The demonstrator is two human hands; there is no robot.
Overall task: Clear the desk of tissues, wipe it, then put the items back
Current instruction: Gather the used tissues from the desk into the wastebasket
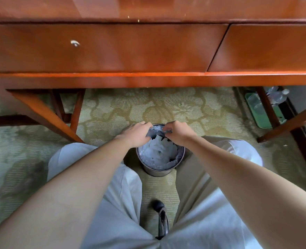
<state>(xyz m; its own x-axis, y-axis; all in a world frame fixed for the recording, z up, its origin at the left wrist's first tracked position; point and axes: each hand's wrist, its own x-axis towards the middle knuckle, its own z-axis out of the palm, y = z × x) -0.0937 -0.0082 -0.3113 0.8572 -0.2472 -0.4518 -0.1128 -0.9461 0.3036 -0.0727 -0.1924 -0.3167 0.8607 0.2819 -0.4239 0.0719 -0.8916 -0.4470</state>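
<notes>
In the head view, a small metal waste bin [157, 172] stands on the patterned carpet [148, 105], just under the centre of the picture, between the person's knees. It has a thin plastic bin liner [154, 129], and white crumpled tissues [159, 150] fill it almost to the rim.

Both hands are at the far side of the bin. The left hand [137, 133] is at about 11 o'clock of the rim and the right hand [179, 133] at about 1 o'clock. Each grip is closed, with curled fingers that pinch the edge of the liner. Neither hand holds a tissue.

The bench [112, 81] runs across the picture at 12 o'clock, with a drawer [101, 47] and its small metal knob [75, 43]. The part of its top that I can see carries no tissues. At 3 o'clock, a green tray [261, 115] and clear bottles [278, 96] lie low under another piece of furniture.

I judge that the tissues are very light and soft and spring up easily, so it is better to press them down or gather the liner over them. The liner is thin and slippery and can tear, so a good place to hold it is the folded edge, with several fingers.
</notes>
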